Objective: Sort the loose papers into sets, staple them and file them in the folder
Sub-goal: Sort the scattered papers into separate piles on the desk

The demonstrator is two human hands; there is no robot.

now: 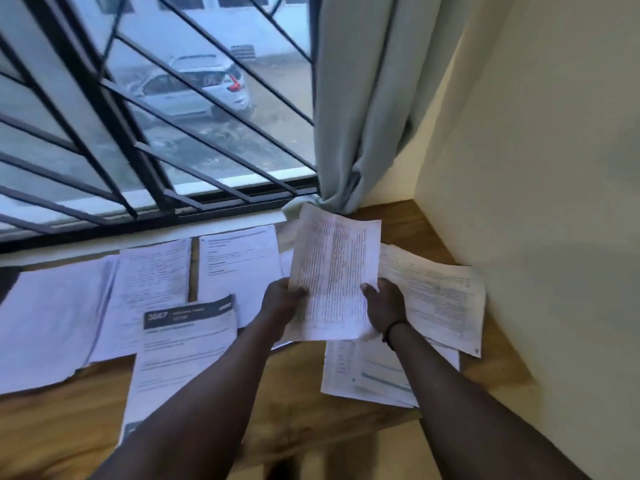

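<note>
Both hands, left hand (282, 299) and right hand (386, 304), are gripping a printed sheet (334, 275), fingers pinching its lower edges, probably reading it to choose among the piles (152, 271) lying beneath on the counter (294, 393).

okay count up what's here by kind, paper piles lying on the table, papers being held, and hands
Paper piles lying on the table: 6, far left, next right, centre back, dark-header sheet, right, near right
Held papers: 1
Hands: 2, left hand, right hand
Total: 9
</note>
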